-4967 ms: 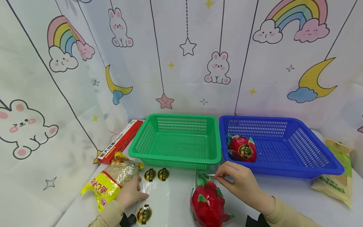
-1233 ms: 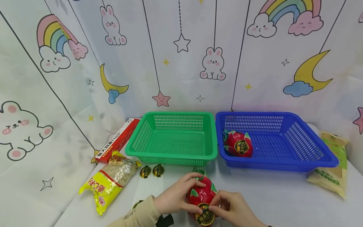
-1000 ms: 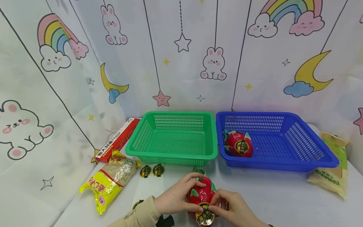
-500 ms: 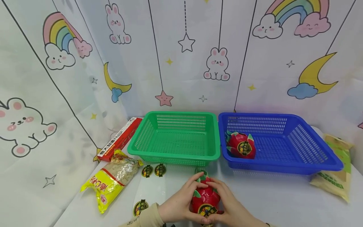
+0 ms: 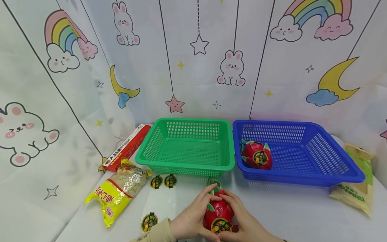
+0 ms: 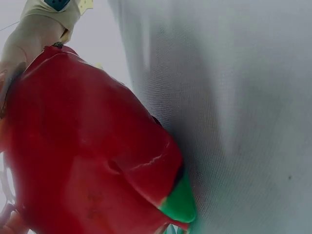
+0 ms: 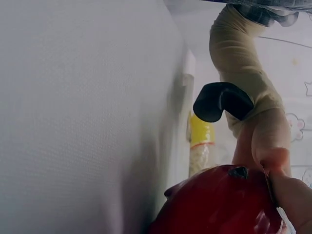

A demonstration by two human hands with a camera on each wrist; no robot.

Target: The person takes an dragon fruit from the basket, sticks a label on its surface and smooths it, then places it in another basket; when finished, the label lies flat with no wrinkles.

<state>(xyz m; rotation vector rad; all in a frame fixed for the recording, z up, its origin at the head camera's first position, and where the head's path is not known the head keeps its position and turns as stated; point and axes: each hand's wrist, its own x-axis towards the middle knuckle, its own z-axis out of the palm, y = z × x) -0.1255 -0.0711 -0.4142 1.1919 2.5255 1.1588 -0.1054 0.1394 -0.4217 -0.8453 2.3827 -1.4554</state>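
A red dragon fruit (image 5: 219,209) with green-tipped scales lies on the table at the front middle. My left hand (image 5: 191,218) grips its left side, and my right hand (image 5: 248,223) curves round the right side. Both thumbs press at the lower edge of a round black-and-gold sticker (image 5: 221,225) on the fruit. Close up, the red skin of the dragon fruit (image 6: 87,141) fills much of the left wrist view. In the right wrist view, thumbs meet over the fruit (image 7: 219,202). To the left lies a clear sticker sheet (image 5: 164,200) with 3 similar stickers in sight.
A green basket (image 5: 184,169) stands behind the hands. Right of it, a blue basket (image 5: 290,178) holds another stickered dragon fruit (image 5: 257,155). A yellow food bag (image 5: 121,191) and a red pasta box (image 5: 127,148) lie left; a beige-green bag (image 5: 359,188) lies right.
My left hand has come from the sticker sheet to the dragon fruit. My right hand has laid a sticker on it, then moved from pinching the sticker's edge to holding the fruit's side.
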